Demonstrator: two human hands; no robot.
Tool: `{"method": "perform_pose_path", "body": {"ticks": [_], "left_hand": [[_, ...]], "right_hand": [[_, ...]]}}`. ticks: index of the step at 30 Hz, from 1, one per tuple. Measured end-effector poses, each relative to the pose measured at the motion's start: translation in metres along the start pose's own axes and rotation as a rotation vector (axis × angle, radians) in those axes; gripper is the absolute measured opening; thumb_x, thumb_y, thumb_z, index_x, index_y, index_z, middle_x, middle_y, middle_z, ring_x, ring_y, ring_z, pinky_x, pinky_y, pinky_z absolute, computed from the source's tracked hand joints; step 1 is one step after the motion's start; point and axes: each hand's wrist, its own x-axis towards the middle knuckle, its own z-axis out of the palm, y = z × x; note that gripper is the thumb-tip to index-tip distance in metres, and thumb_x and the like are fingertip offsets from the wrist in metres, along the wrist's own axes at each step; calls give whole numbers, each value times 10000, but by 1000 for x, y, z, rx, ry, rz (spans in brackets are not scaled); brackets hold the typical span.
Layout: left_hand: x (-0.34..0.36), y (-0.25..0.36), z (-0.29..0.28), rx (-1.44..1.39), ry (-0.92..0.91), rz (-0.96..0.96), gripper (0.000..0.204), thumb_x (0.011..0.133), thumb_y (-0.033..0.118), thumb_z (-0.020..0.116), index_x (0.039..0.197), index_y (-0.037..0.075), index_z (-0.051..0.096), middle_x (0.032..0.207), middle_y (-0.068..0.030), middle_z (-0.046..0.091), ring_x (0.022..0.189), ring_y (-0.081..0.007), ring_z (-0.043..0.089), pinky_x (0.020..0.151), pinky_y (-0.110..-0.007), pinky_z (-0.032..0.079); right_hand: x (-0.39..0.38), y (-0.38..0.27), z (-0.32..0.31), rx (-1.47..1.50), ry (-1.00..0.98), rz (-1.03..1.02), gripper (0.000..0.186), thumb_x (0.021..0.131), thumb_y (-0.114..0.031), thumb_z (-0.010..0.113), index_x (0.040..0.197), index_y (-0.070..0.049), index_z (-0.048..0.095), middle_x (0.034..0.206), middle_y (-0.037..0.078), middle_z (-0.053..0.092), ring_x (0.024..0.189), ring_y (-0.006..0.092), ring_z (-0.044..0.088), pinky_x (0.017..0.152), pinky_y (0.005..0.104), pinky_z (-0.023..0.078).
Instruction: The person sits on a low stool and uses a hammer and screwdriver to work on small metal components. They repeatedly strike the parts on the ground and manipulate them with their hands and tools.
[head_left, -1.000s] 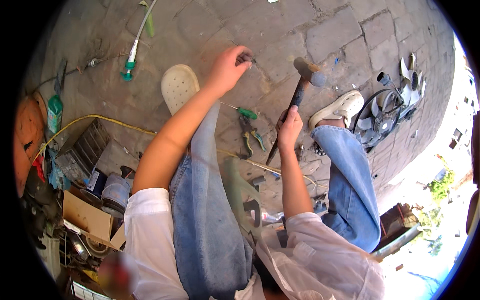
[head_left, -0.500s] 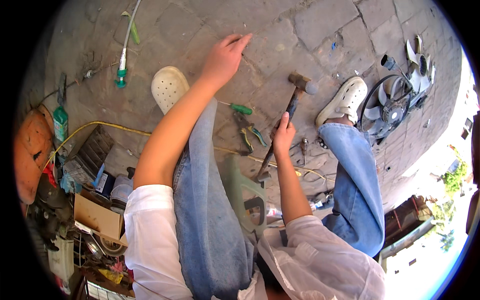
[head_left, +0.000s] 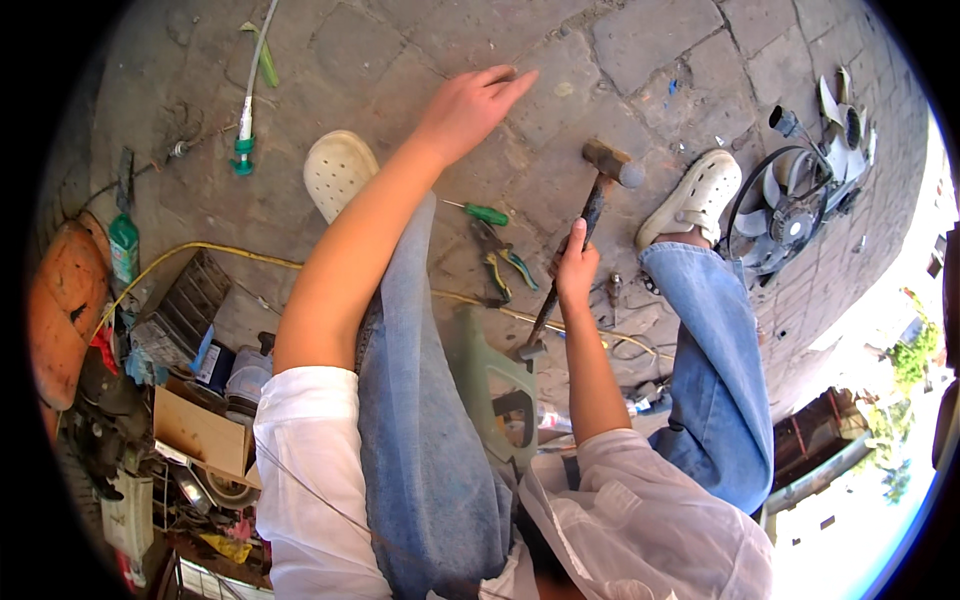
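My left hand [head_left: 472,112] is stretched forward above the paving [head_left: 660,60], fingers apart and holding nothing. My right hand [head_left: 576,268] grips the dark handle of a hammer [head_left: 612,163], whose head is tilted upward, with the handle's lower end near a green plastic seat frame [head_left: 480,390]. A screwdriver with a green handle [head_left: 486,214] and pliers with yellow and blue grips [head_left: 497,263] lie on the paving between my white clogs [head_left: 340,175]. A small metal tool [head_left: 615,288] lies just right of my right hand.
At right are fan assemblies [head_left: 795,225]. At left are an orange panel [head_left: 65,320], green bottle [head_left: 124,250], dark metal box [head_left: 190,300], open cardboard box [head_left: 200,430] and other clutter. A yellow hose [head_left: 220,247] crosses the paving; a green-white pump [head_left: 243,155] lies further up.
My left hand has moved up and to the right, and its curled fingers have spread out. My right hand still holds the hammer, which sits slightly lower in the picture than a second ago.
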Motion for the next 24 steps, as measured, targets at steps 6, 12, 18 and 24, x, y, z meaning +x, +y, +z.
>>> {"method": "perform_pose_path", "body": {"ticks": [6, 12, 18, 24], "left_hand": [[-2, 8, 0, -179, 124, -177, 507, 810, 31, 587, 1290, 179, 521, 1060, -43, 632, 1002, -234, 598, 773, -349, 519], [6, 9, 0, -272, -27, -246, 463, 816, 40, 592, 1259, 166, 536, 1012, -42, 639, 1016, -246, 572, 792, -375, 497], [-8, -5, -7, -192, 213, -440, 384, 818, 74, 613, 1192, 143, 553, 1010, -68, 627, 1010, -267, 566, 786, -373, 489], [7, 15, -2, -303, 38, -288, 419, 838, 56, 588, 1242, 128, 501, 1089, -92, 596, 1057, -292, 546, 835, -400, 486]], "right_hand": [[-3, -4, 2, 3, -10, 15, 507, 947, -484, 487, 611, -138, 331, 506, -53, 340, 392, 55, 324, 356, 238, 247], [1, 2, 0, -8, -14, 0, 506, 949, -479, 487, 611, -135, 336, 508, -49, 353, 396, 56, 330, 358, 240, 250], [1, 2, 3, -5, 2, -12, 506, 950, -472, 489, 607, -131, 339, 509, -49, 352, 400, 57, 329, 362, 241, 252], [2, 4, 2, -7, -9, 13, 497, 954, -464, 486, 615, -128, 346, 512, -47, 355, 402, 59, 332, 366, 242, 258]]}}
